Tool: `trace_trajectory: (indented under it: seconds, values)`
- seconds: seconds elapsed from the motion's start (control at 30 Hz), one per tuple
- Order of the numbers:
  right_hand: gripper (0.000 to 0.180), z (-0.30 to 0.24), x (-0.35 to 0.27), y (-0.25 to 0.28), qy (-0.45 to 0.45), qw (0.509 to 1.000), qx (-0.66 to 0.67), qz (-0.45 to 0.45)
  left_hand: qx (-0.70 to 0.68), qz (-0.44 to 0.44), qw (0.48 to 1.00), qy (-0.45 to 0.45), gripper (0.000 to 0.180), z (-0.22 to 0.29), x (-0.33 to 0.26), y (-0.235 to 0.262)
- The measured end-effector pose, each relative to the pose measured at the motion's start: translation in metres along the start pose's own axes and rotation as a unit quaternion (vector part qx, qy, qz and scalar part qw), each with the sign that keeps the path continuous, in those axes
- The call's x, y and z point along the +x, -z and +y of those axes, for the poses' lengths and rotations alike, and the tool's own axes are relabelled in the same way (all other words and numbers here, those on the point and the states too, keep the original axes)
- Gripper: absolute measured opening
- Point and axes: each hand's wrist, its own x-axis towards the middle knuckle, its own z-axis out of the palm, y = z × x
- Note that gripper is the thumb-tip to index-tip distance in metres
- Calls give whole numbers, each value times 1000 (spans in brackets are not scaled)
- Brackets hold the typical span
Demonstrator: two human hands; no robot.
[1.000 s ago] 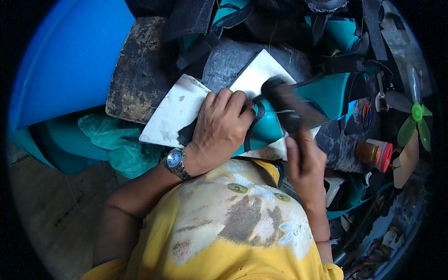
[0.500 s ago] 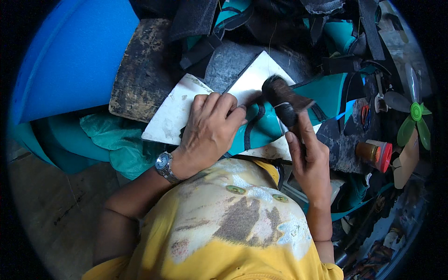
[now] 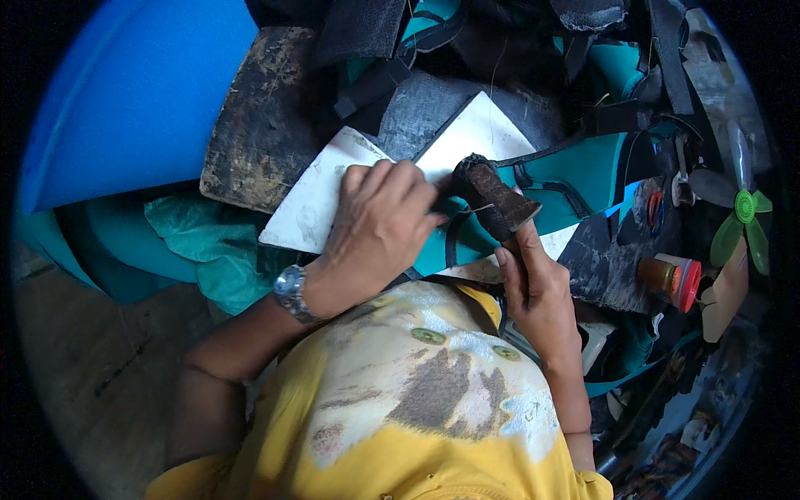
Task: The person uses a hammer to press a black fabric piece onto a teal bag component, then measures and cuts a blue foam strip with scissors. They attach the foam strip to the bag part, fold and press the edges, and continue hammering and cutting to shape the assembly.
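The teal sandal (image 3: 575, 179) lies on white tiles (image 3: 312, 200), just right of the left hand (image 3: 375, 229), whose fingers press flat and together on its near end. The right hand (image 3: 533, 292) is clamped on the handle of a dark hammer (image 3: 492, 196) (head over the strap). The sandal looks light, soft and bendy, best pinned at the sole's edge. Both wrists are bent inward.
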Motion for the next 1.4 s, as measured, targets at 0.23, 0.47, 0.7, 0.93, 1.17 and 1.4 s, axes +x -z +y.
trace_trajectory:
  seconds: [0.23, 0.47, 0.7, 0.93, 1.17, 1.4]
  values:
    - [59, -3, 2, 5, -27, 999, 25, 4, -3, 8, 1000, -12, 29, -8, -8, 10]
    - [58, -7, 4, 4, 9, 999, 20, 28, 35, 15, 998, -57, 22, -9, -11, 5]
    - [63, -11, 1, 4, 33, 999, 10, 18, 49, 28, 996, -65, 20, -10, -13, 3]
    - [62, -11, 1, 3, 4, 1000, 18, -3, 62, 34, 994, -85, 12, -12, -11, 3]
    - [62, -13, 2, 3, -20, 999, 20, -29, -32, -24, 999, 19, 32, -19, -13, 25]
    - [64, -16, 6, 10, 9, 1000, 8, 7, -22, -20, 999, -27, 24, -22, -16, 22]
